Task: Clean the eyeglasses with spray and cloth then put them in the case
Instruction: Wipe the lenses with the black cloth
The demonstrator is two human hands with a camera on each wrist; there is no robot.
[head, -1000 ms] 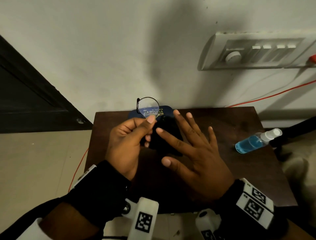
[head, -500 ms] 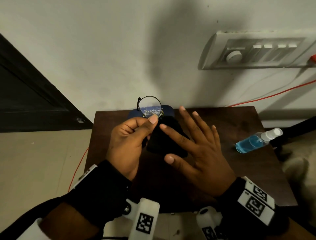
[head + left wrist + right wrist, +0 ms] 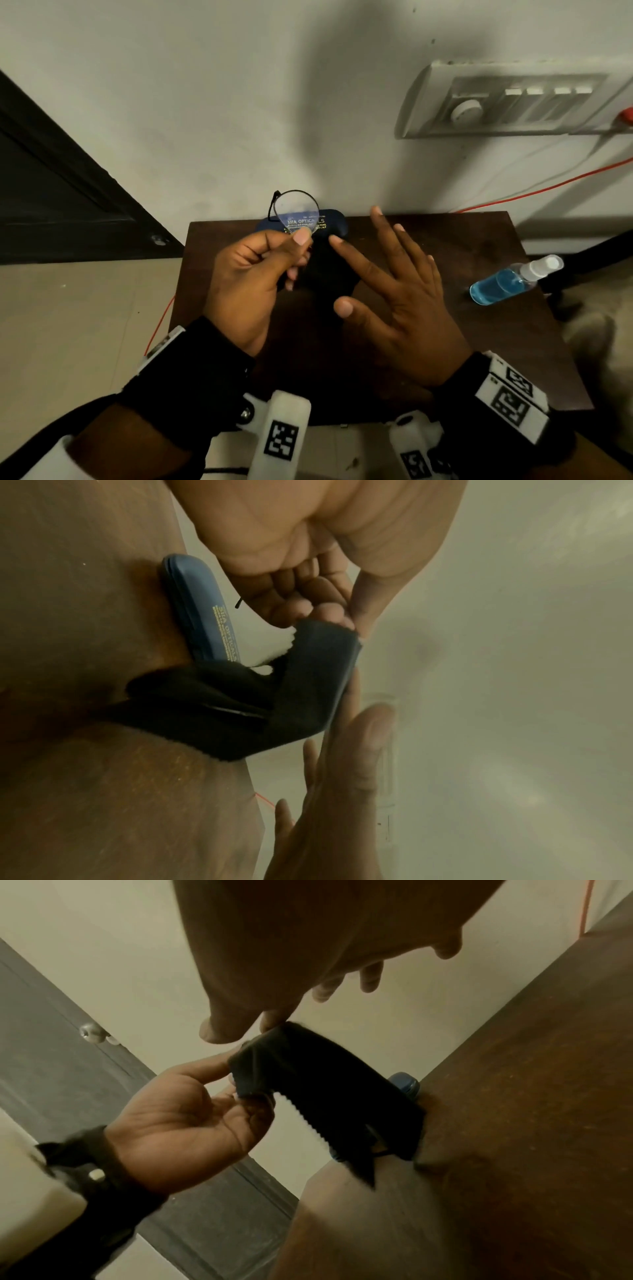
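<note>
Since prev frame, specs lifted above case; L hand pinches frame+cloth, R hand spread; lenses fragile, hold rims.

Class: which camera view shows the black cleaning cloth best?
The left wrist view: the black cleaning cloth shows folds and a frayed edge, draping from the left hand. The right wrist view shows it dark; the head view mostly hides it behind hands.
</note>
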